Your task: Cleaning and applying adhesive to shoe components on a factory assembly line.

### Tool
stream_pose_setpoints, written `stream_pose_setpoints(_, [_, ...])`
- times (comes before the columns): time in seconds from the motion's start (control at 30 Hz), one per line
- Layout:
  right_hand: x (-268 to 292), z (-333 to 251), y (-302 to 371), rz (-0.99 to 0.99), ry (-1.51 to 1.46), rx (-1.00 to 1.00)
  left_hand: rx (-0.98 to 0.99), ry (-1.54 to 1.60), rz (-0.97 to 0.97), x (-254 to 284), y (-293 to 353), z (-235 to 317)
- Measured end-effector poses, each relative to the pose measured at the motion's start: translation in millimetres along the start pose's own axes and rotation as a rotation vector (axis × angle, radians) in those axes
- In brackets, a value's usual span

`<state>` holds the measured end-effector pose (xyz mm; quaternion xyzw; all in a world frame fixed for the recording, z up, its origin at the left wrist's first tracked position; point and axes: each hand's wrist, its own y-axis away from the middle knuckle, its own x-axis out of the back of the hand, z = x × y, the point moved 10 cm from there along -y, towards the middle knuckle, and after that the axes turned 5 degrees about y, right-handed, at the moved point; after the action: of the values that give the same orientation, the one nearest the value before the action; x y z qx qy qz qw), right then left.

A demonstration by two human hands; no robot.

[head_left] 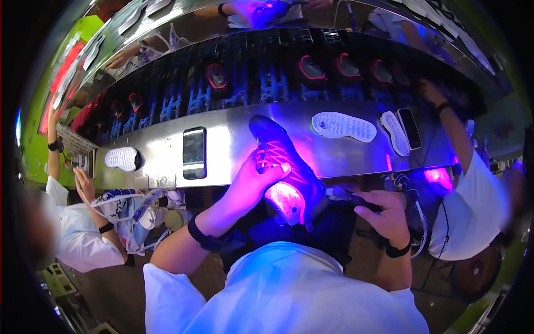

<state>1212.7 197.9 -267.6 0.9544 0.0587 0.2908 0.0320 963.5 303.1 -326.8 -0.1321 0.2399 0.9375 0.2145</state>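
Note:
A dark lace-up shoe (300, 172) glows purple and pink under violet light, its toe pointing away from me and its heel toward my lap. My left hand (253, 183) grips it by the laced side, thumb across the opening. In my right hand (386, 217) is a brush (364, 203) with a dark handle. Its pale tip meets the right side of the shoe near the heel, or comes very close to it. My right fingers are wrapped round the handle.
A metal bench (228, 119) runs in front of me, carrying a phone (194, 153), white soles (345, 127) and a second phone (410, 128). Beyond lies a dark conveyor (245, 67) with several shoes. Co-workers sit at left and right; one's arm (453, 125) reaches toward the conveyor.

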Motion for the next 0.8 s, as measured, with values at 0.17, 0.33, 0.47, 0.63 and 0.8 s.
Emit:
stream_pose_setpoints(0.17, [7.1, -13.8, -13.9, 0.014, 0.108, 0.012, 0.117, 0.184, 0.017, -2.2, 6.8, -0.7])
stream_pose_setpoints(0.33, [15.3, -44.8, -33.6, 0.085, 0.210, 0.162, 0.329, 0.382, -0.020, 1.0, 17.8, -16.0])
stream_pose_setpoints(0.47, [17.7, -73.0, -53.3, 0.077, 0.256, 0.205, 0.379, 0.631, -0.078, -1.5, 26.4, -12.2])
stream_pose_setpoints(0.63, [9.9, -100.0, -75.6, 0.032, 0.346, 0.243, 0.508, 1.008, -0.108, 10.1, 38.4, -31.2])
stream_pose_setpoints(0.8, [-0.2, -104.0, -91.1, 0.053, 0.359, 0.270, 0.717, 1.243, -0.123, -1.9, 48.3, -42.7])
